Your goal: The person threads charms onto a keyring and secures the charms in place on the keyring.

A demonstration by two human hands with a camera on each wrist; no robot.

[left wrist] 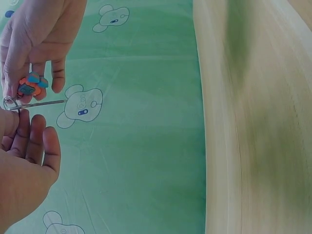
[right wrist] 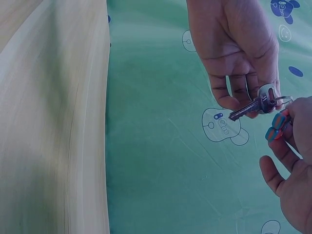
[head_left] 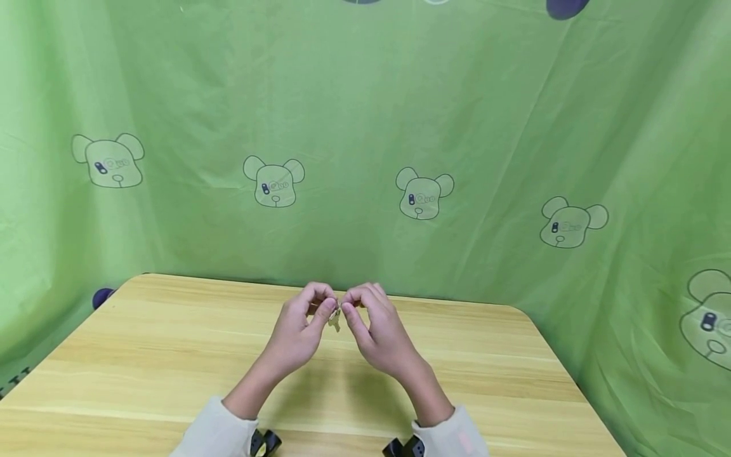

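Note:
Both hands meet above the far half of the table. My left hand (head_left: 298,327) pinches a metal key ring (left wrist: 9,103) between thumb and forefinger. From the ring a key (right wrist: 246,108) sticks out below the fingers, its toothed blade showing in the right wrist view. In the head view the same key (head_left: 335,322) hangs between the two hands. Thumb and fingers of my right hand (head_left: 379,330) pinch a small orange and teal charm (right wrist: 276,126) beside the ring. The charm's far side is hidden by the right fingers.
A light wooden table (head_left: 171,355) with rounded far corners lies under the hands. Behind and beside it hangs a green curtain (head_left: 342,95) printed with bear heads. Black wrist cameras (head_left: 404,447) sit at the pale sleeves (head_left: 451,438).

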